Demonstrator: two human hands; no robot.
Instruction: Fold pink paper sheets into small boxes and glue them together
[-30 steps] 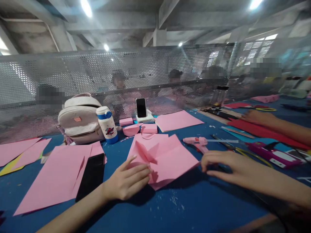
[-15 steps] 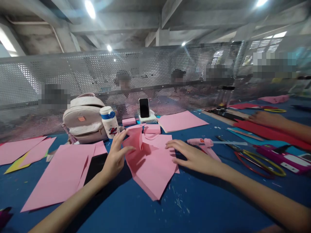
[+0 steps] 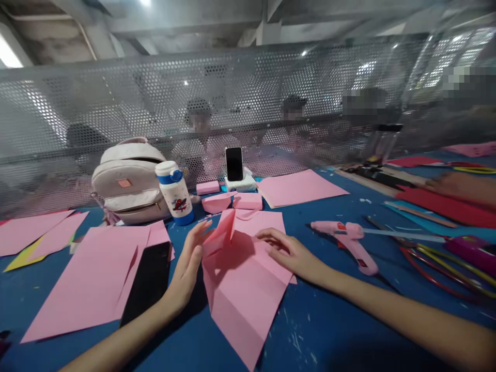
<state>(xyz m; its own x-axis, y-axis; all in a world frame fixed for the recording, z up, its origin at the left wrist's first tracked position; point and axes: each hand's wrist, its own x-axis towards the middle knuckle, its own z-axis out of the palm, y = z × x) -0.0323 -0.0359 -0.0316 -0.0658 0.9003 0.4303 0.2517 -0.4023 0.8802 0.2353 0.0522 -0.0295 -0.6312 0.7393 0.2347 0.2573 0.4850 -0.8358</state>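
Observation:
A creased pink paper sheet (image 3: pixel 244 289) lies on the blue table (image 3: pixel 321 330) in front of me, one flap standing up at its far left. My left hand (image 3: pixel 188 268) is open, fingers straight, pressing against that raised flap from the left. My right hand (image 3: pixel 289 253) rests flat and open on the sheet's right side, fingers pointing left toward the fold.
A black phone (image 3: pixel 147 281) lies on loose pink sheets (image 3: pixel 85 284) at left. Behind stand a backpack (image 3: pixel 129 181), a water bottle (image 3: pixel 174 194), a propped phone (image 3: pixel 234 164) and small pink boxes (image 3: pixel 232 200). A pink glue gun (image 3: pixel 349 240) and scissors (image 3: pixel 442 258) lie right. Another person's arm (image 3: pixel 461 186) is at far right.
The paper was turned and one flap lifted. My left hand went from gripping the paper to pushing the flap, and my right hand came in from the right onto the sheet.

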